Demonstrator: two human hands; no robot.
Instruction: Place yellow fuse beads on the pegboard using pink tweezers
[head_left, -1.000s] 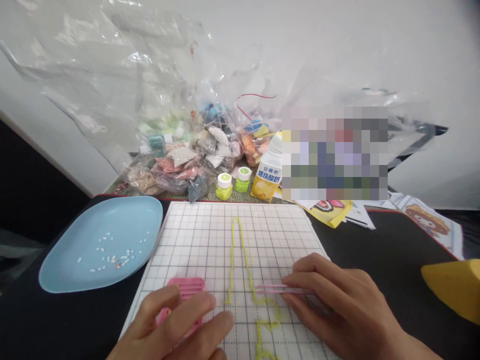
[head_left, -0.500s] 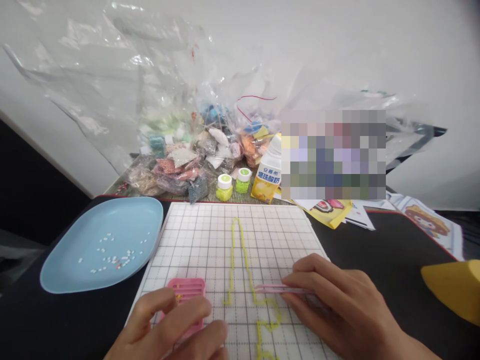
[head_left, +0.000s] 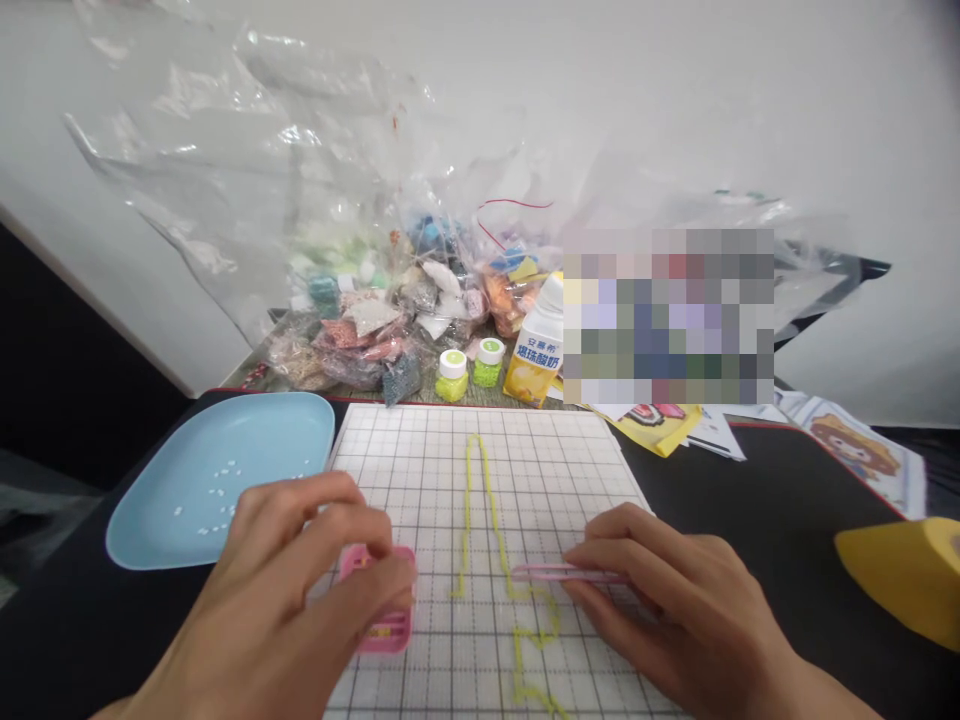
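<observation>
My left hand (head_left: 292, 585) hovers over a small pink grooved tray (head_left: 397, 640) with yellow beads in some grooves. Its thumb and forefinger are bent together in a pinch above the tray; anything between them is hidden. Pink tweezers (head_left: 559, 573) lie between the thumb and fingers of my right hand (head_left: 686, 590). The tweezer tips point left, at the right side of a thin yellow-green bead outline (head_left: 491, 515). This outline runs over a white gridded board (head_left: 577, 465), rising to a narrow peak and stepping down towards me.
A blue tray (head_left: 172, 450) holding white beads is at left, partly behind my left hand. Behind the board stand two bead jars (head_left: 451, 378), a yogurt bottle (head_left: 534, 350) and bagged beads (head_left: 360, 335). Papers (head_left: 862, 440) and a yellow object (head_left: 900, 575) lie right.
My left hand has moved up and forward, its thumb and forefinger closing over the pink tray, and it now covers part of the blue tray. My right hand and the tweezers have hardly moved.
</observation>
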